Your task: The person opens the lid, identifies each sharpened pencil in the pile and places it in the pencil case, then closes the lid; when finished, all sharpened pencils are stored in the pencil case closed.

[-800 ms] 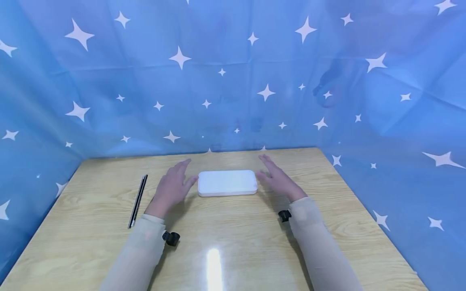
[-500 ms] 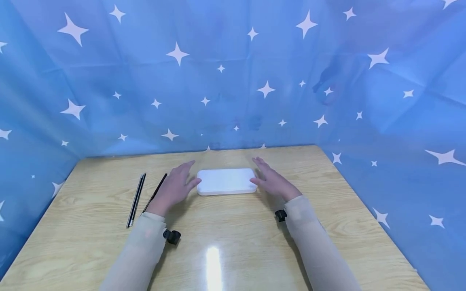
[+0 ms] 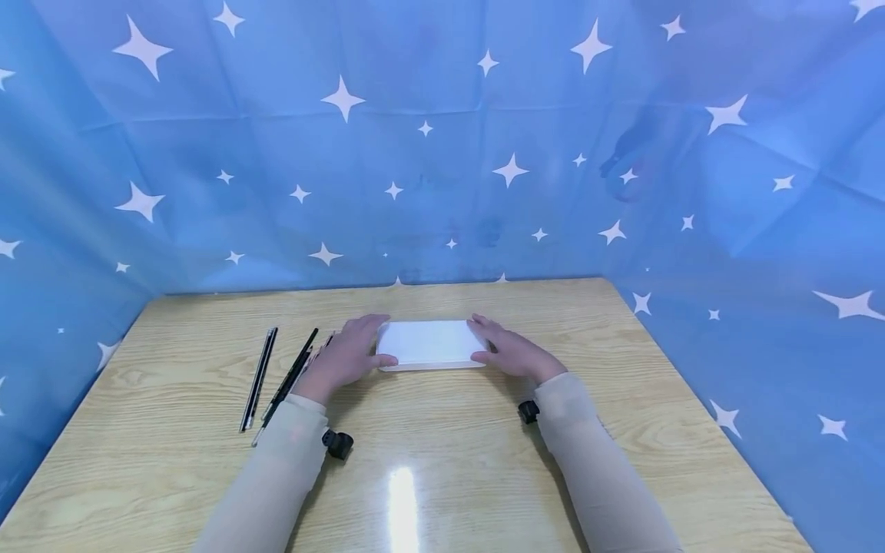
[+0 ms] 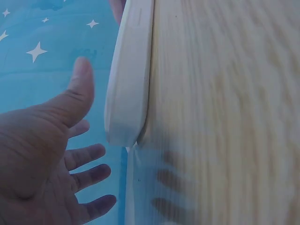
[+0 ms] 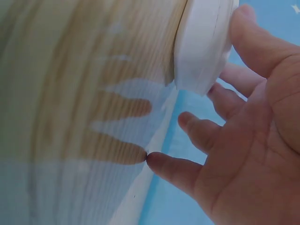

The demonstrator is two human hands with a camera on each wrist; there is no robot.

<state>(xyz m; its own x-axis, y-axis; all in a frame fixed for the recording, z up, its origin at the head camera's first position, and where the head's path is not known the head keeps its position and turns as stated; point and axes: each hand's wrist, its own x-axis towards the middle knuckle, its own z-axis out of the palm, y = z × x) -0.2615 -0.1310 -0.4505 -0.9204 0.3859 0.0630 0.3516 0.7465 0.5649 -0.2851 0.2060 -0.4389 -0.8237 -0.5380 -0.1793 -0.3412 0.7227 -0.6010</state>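
A white, flat box [image 3: 430, 343] with rounded corners lies lengthwise on the wooden table between my two hands. My left hand [image 3: 348, 355] is at its left end, thumb overlapping the near left corner in the head view. In the left wrist view, the thumb and spread fingers of that hand [image 4: 37, 154] stand apart from the box's end [image 4: 126, 89]. At the right end is my right hand [image 3: 517, 355], palm facing the box. The right wrist view shows its thumb [image 5: 262, 42] by the upper edge and some fingertips close to the end of the box [image 5: 201, 51].
Left of my left hand lies a pair of thin black sticks [image 3: 259, 380]. Several more slim dark sticks [image 3: 290, 378] lie beside them, partly hidden by my left hand and sleeve. A blue cloth with white stars [image 3: 429, 169] hangs behind the table [image 3: 442, 430].
Both hands have moved inward to the box's ends, the left one rightward and the right one leftward. More dark sticks show beside my left forearm. The box stays in place.
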